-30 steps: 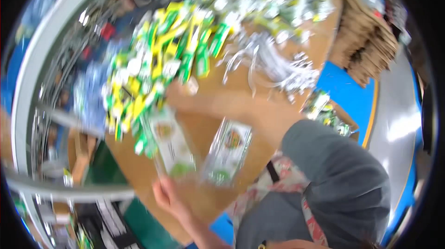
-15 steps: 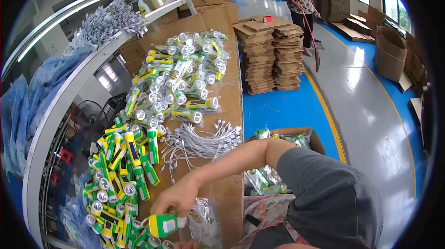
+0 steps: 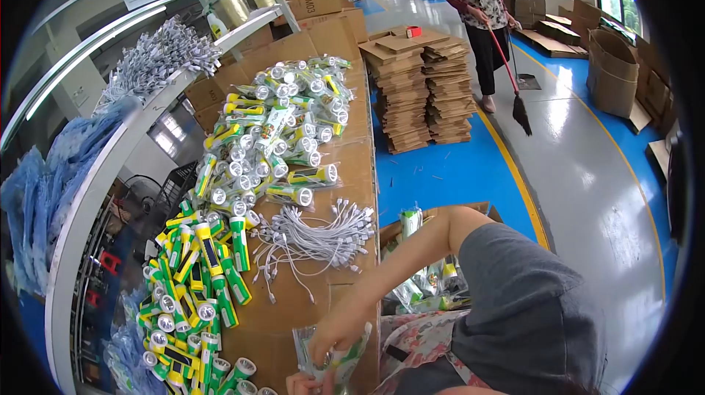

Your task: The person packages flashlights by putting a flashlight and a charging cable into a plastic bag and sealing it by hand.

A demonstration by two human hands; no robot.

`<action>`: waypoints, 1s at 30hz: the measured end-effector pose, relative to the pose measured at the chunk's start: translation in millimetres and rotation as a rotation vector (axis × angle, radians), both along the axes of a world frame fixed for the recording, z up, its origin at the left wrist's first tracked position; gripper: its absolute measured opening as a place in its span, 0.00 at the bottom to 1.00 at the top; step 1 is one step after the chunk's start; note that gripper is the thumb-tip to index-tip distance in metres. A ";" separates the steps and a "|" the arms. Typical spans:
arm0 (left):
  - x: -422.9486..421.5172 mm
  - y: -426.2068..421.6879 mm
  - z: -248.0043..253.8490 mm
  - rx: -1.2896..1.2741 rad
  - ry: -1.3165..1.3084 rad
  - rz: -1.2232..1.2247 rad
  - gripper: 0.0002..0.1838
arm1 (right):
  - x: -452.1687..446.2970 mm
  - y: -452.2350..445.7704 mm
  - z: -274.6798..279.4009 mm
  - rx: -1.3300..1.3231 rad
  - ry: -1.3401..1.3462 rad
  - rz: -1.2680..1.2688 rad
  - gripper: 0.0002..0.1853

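Observation:
Low in the head view, my right hand point(image 3: 334, 340) is closed at a clear printed plastic bag point(image 3: 358, 354). Green shows through the bag beside its fingers; the flashlight there is mostly hidden. My left hand point(image 3: 302, 382), cut off by the bottom edge, has its fingers closed on the lower part of the same bag. Left of both hands lies a heap of loose green-and-yellow flashlights point(image 3: 236, 242). Beyond my right hand, white charging cables point(image 3: 316, 237) are spread on the brown cardboard tabletop point(image 3: 275, 332).
Bagged flashlights point(image 3: 275, 134) are piled farther up the table. A carton point(image 3: 492, 211) of bagged flashlights stands beside my arm. Flattened cardboard point(image 3: 407, 94) is stacked behind it. Left, a shelf point(image 3: 158, 97) carries cables. In the aisle a person point(image 3: 477, 20) holds a broom point(image 3: 520, 112).
My right hand has carried the flashlight from beside the heap rightward to the plastic bag. The bag is now raised between both hands. The person with the broom has shifted slightly.

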State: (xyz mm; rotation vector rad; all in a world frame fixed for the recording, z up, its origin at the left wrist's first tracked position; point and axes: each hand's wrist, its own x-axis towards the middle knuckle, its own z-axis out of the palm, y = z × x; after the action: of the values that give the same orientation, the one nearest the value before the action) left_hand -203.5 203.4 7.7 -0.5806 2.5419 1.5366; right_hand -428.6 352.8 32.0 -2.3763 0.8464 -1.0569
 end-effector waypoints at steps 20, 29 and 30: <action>-3.4 60.5 22.4 -1.033 0.595 0.319 0.11 | 0.0 13.3 -14.5 0.264 -0.070 -0.694 0.03; 28.7 31.3 -58.2 -1.076 0.297 0.736 0.11 | -136.1 68.2 -55.0 0.461 -0.886 -0.505 0.15; 28.2 27.6 -67.4 -1.041 0.276 0.712 0.11 | -143.3 74.6 -59.0 0.553 -0.763 -0.505 0.15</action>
State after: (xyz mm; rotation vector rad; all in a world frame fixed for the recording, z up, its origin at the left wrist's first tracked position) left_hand -175.3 230.9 -59.7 -1.5818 3.4510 0.1677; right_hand -571.9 427.5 -27.0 -1.1763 1.2342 -1.5154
